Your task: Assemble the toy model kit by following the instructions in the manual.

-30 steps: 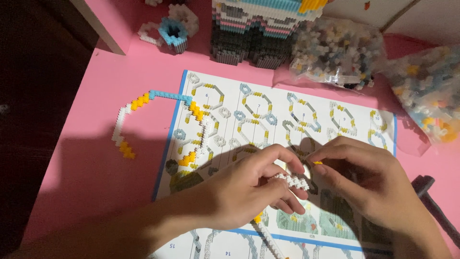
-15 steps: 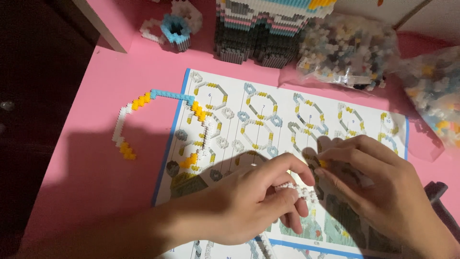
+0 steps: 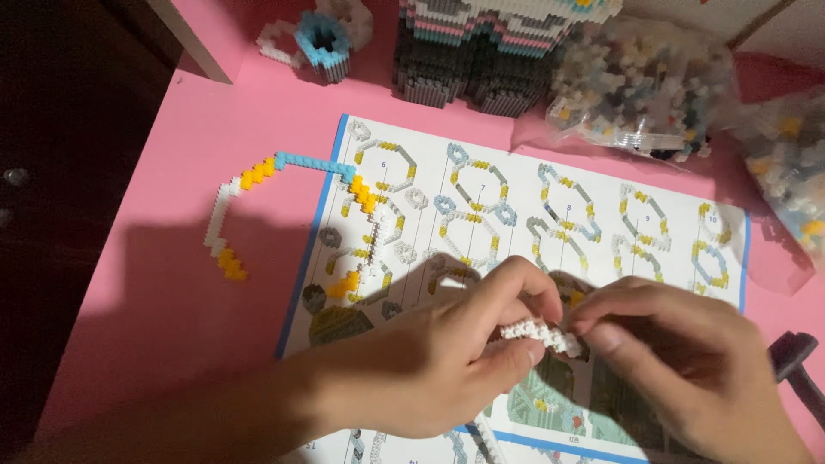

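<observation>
My left hand (image 3: 447,361) and my right hand (image 3: 679,361) meet over the lower part of an instruction sheet (image 3: 516,198). Between their fingertips they pinch a short strip of small white building blocks (image 3: 541,333). A bit of yellow shows near my right fingertips. On the pink table (image 3: 172,326) to the left lies a curved chain of white, yellow and blue blocks (image 3: 249,198), its end reaching onto the sheet. More yellow and white pieces (image 3: 365,249) rest on the sheet's left side.
A tall built block model (image 3: 490,51) in grey, pink and white layers stands at the back. A small blue and white ring piece (image 3: 322,39) sits to its left. Clear bags of loose blocks (image 3: 636,86) lie back right. A dark tool (image 3: 795,361) is at the right edge.
Both hands have stayed together over the sheet's lower part, shifting their grip; the white strip now lies horizontally between the fingertips. The view has shifted slightly.
</observation>
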